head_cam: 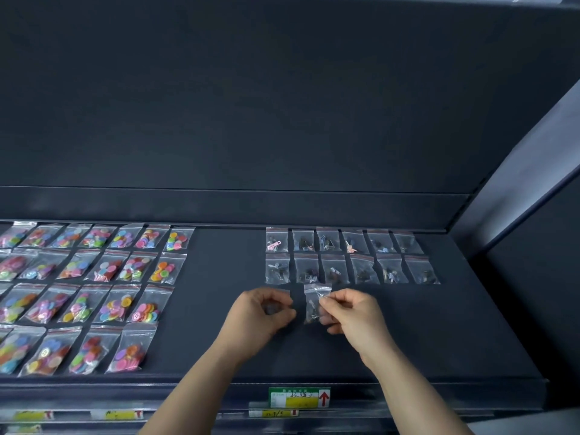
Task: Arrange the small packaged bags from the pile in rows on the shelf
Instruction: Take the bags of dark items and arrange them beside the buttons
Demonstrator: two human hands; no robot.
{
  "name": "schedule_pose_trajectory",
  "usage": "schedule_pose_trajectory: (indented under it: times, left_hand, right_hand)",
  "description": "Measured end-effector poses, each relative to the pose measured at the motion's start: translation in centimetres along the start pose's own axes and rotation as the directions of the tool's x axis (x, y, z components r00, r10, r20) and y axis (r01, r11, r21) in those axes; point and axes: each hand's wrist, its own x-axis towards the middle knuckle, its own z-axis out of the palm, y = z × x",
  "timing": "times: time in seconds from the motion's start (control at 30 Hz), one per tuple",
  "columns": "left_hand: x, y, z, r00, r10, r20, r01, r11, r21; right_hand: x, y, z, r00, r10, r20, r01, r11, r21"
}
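Two rows of small clear bags with dark parts (pixel 348 255) lie side by side on the dark shelf (pixel 219 309) at the middle right. Just below them my right hand (pixel 351 312) pinches the top corner of one more clear bag (pixel 314 301) that hangs over the shelf under the second row. My left hand (pixel 260 315) is curled beside it on the left, and a dark small bag seems to sit in its fingers, mostly hidden. No loose pile is in view.
Several rows of clear bags with bright coloured buttons (pixel 88 293) fill the shelf's left part. A green and yellow label with a red arrow (pixel 299 397) is fixed to the front edge. The shelf's back wall and right side panel (pixel 518 215) close it in.
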Motion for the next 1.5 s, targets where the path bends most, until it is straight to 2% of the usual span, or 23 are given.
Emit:
schedule_pose_trajectory:
  times: [0.07, 0.17, 0.2, 0.23, 0.27, 0.3, 0.4, 0.47, 0.53, 1.03, 1.13, 1.2, 1.23, 1.3, 1.37, 1.43, 1.5]
  left_hand:
    - [0.2, -0.8, -1.0, 0.991, 0.053, -0.121, -0.034, 0.987, 0.157]
    - [0.3, -1.7, -2.2, 0.986, 0.105, -0.133, -0.044, 0.917, 0.396]
    - [0.4, -2.0, -2.3, 0.988, 0.115, -0.105, -0.056, 0.891, 0.451]
    - [0.4, -2.2, -2.4, 0.990, 0.120, -0.078, -0.067, 0.869, 0.490]
    - [0.4, -2.2, -2.3, 0.991, 0.124, -0.057, -0.077, 0.851, 0.520]
    - [0.4, -2.3, -2.3, 0.990, 0.132, -0.042, -0.088, 0.833, 0.546]
    - [0.4, -2.3, -2.0, 0.988, 0.153, -0.011, -0.116, 0.792, 0.599]
    - [0.4, -2.2, -1.9, 0.988, 0.152, 0.000, -0.119, 0.778, 0.616]
    - [0.4, -2.2, -1.8, 0.988, 0.156, 0.000, -0.121, 0.765, 0.632]
    - [-0.3, -2.0, -1.1, 0.985, 0.154, -0.078, -0.073, 0.781, 0.620]
    - [-0.3, -1.9, -1.3, 0.982, 0.146, -0.118, -0.073, 0.877, 0.475]
    - [-0.3, -1.2, -1.7, 0.983, 0.073, -0.169, -0.052, 0.991, 0.127]
    - [-0.4, -0.7, -1.8, 0.988, 0.004, -0.153, -0.021, 0.994, -0.109]
    - [-0.6, 0.8, -2.0, 0.996, -0.072, -0.058, 0.037, 0.884, -0.466]
    - [-0.8, 1.9, -1.8, 0.998, -0.056, 0.035, 0.065, 0.734, -0.677]
    - [-0.8, 2.7, -1.3, 0.995, -0.008, 0.100, 0.081, 0.645, -0.760]
    - [-0.8, 3.2, -0.5, 0.991, 0.040, 0.130, 0.070, 0.670, -0.739]
  right_hand:
    - [0.6, 0.6, 0.5, 1.000, -0.006, 0.007, 0.007, 0.996, -0.084]
    - [1.0, 1.0, 1.2, 0.993, -0.107, -0.043, 0.088, 0.946, -0.313]
    - [1.0, 1.0, 1.2, 0.982, -0.180, -0.058, 0.133, 0.873, -0.470]
    - [0.8, 1.0, 1.1, 0.965, -0.257, -0.056, 0.165, 0.758, -0.631]
    - [0.6, 0.9, 0.9, 0.943, -0.331, -0.042, 0.192, 0.642, -0.742]
    - [0.4, 0.8, 0.7, 0.919, -0.393, -0.018, 0.230, 0.574, -0.786]
    - [0.2, 1.3, 0.0, 0.869, -0.482, 0.113, 0.400, 0.547, -0.736]
    - [0.4, 1.8, -0.1, 0.861, -0.460, 0.216, 0.457, 0.516, -0.724]
    - [0.7, 2.3, -0.1, 0.859, -0.442, 0.258, 0.474, 0.498, -0.727]
    - [0.9, 2.7, 0.2, 0.862, -0.448, 0.238, 0.463, 0.502, -0.731]
    - [0.5, 2.2, 0.1, 0.876, -0.429, 0.218, 0.450, 0.570, -0.687]
    - [0.3, 1.6, -0.2, 0.891, -0.416, 0.183, 0.434, 0.658, -0.615]
    - [0.1, 1.2, -0.3, 0.901, -0.403, 0.163, 0.420, 0.711, -0.564]
    - [-0.5, 0.0, -0.6, 0.926, -0.350, 0.138, 0.375, 0.828, -0.416]
    - [-1.2, -1.5, -0.6, 0.948, -0.274, 0.162, 0.308, 0.919, -0.247]
    - [-1.8, -2.6, -0.5, 0.953, -0.215, 0.216, 0.244, 0.962, -0.120]
    - [-2.3, -3.3, -0.3, 0.949, -0.188, 0.251, 0.195, 0.981, -0.003]
